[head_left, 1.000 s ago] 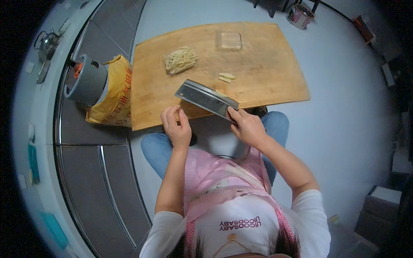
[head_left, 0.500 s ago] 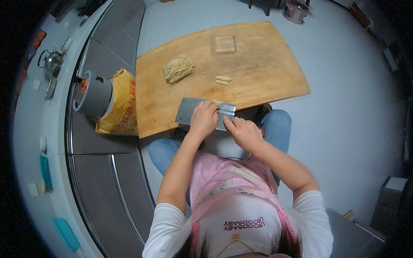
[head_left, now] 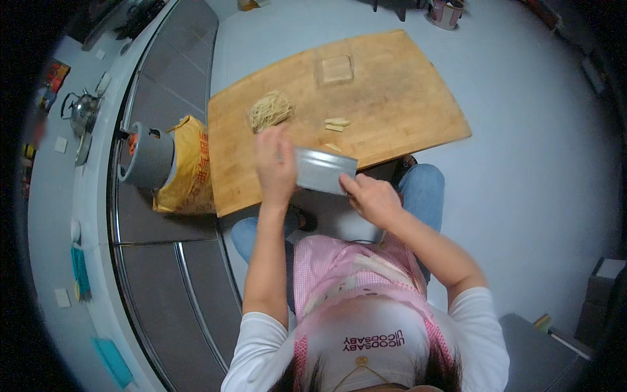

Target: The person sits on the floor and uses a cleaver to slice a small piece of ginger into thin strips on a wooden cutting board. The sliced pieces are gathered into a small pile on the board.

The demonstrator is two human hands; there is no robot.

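My right hand [head_left: 373,197] grips a cleaver [head_left: 326,168] at its right end; the wide blade lies across the near edge of the wooden board [head_left: 405,98]. Motion smears my left hand [head_left: 275,166], raised beside the blade's left end, so its fingers are unclear. Just beyond it lies a heap of thin pale-yellow strips [head_left: 271,111]. A few short pale-yellow pieces [head_left: 337,122] lie on the board past the cleaver, with a thin sliver [head_left: 333,147] close to the blade. Farther back sits a clear square container [head_left: 336,68].
A grey gas cylinder [head_left: 150,160] and a yellow sack [head_left: 189,166] stand left of the board, against dark cabinets [head_left: 170,281]. A metal kettle [head_left: 82,111] is on the counter. A bin [head_left: 446,13] stands on the floor at the far right.
My left hand has come off the cleaver's blade and moved left and away from me, toward the strip heap. The cleaver stays in my right hand, its blade turned slightly.
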